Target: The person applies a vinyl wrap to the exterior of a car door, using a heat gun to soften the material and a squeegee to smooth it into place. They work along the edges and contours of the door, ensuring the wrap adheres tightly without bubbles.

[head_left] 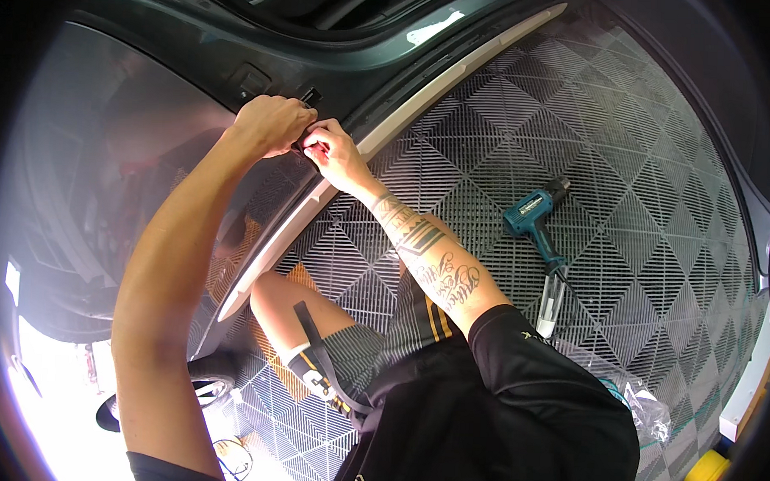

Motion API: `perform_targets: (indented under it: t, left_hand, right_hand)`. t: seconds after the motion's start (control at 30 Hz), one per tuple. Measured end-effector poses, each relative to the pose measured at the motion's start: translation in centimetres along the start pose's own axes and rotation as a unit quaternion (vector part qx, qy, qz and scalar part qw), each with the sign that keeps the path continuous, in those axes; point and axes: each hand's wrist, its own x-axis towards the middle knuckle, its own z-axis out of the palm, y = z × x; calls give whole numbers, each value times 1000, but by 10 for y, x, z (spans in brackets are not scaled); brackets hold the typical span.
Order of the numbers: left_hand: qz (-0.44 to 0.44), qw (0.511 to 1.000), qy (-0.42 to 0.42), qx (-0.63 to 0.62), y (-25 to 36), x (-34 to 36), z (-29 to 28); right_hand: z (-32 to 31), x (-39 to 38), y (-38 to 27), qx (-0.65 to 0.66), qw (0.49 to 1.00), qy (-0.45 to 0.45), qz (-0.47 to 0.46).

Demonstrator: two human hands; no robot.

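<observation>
Left hand (274, 125): held knuckles up at the car's edge, fingers curled in; whether anything is gripped cannot be told.
Right hand (335, 158): set just beside it, its grip seemingly closed in a pinch on a small dark piece (302, 144).
Dark piece: placed between the hands, at the edge of the grey car body (144, 105), near the pale strip (287, 231) — partly hidden by fingers.
Handling: probably best done with light, even pressure, both sets of fingertips kept close together.
Floor (508, 109): covered in grey slatted tiles; a teal heat gun (530, 213) is laid there, well apart.
Count: two hands, one dark piece, one strip, one heat gun.
</observation>
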Motion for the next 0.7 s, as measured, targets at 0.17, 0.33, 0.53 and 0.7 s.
perform_targets:
  t: [0.17,0.33,0.53,0.7]
  left_hand:
    - [4,999,-22,-30,-4,-6,-6]
    - [16,996,-65,-56,-1,-13,-21]
    - [-27,994,-104,-4,7,-9,-4]
    - [-116,989,-80,-48,28,1,0]
  right_hand:
    - [4,5,3,4,999,-49,-6]
    - [-11,12,2,-24,992,-107,-61]
    - [-7,18,5,30,995,-82,-51]
    - [0,11,13,52,997,-57,19]
